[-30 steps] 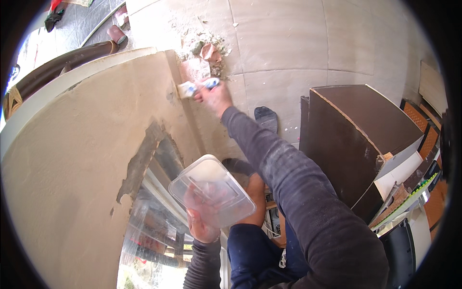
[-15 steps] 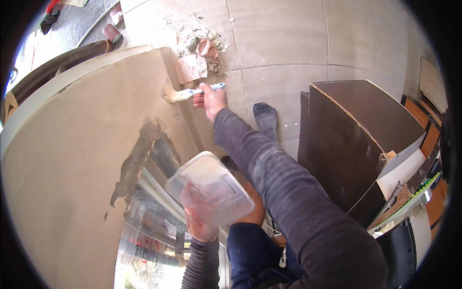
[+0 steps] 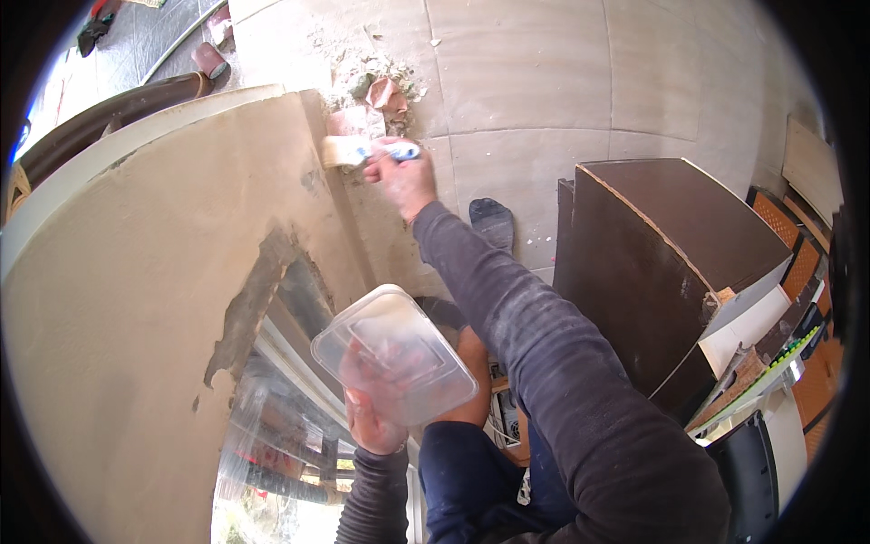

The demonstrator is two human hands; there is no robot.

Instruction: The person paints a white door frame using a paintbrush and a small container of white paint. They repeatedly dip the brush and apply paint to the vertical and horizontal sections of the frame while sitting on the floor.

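My right hand (image 3: 403, 179) is closed round the white and blue handle of a paintbrush (image 3: 344, 151), stretched far out ahead. The brush's pale bristles lie at the edge of the beige plastered wall (image 3: 163, 263); whether they press on it I cannot tell. Nearer to me, my left hand (image 3: 376, 422) holds a clear plastic tub (image 3: 399, 354) from beneath, its fingers showing through the plastic. A little whitish stuff seems to be inside the tub. Below the brush side of the wall, a ragged grey bare patch (image 3: 240, 317) breaks the plaster.
Rubble and torn pinkish paper (image 3: 385, 93) lie on the tiled floor (image 3: 526, 82) by the wall's far corner. A dark brown cabinet (image 3: 634, 263) stands to the right, with boards and panels (image 3: 770, 363) beside it. Plastic sheeting (image 3: 272, 444) covers the opening at lower left.
The paintbrush in my right hand has moved a little farther away and turned, its bristles now at the wall's edge rather than on its face. My left hand still holds the tub.
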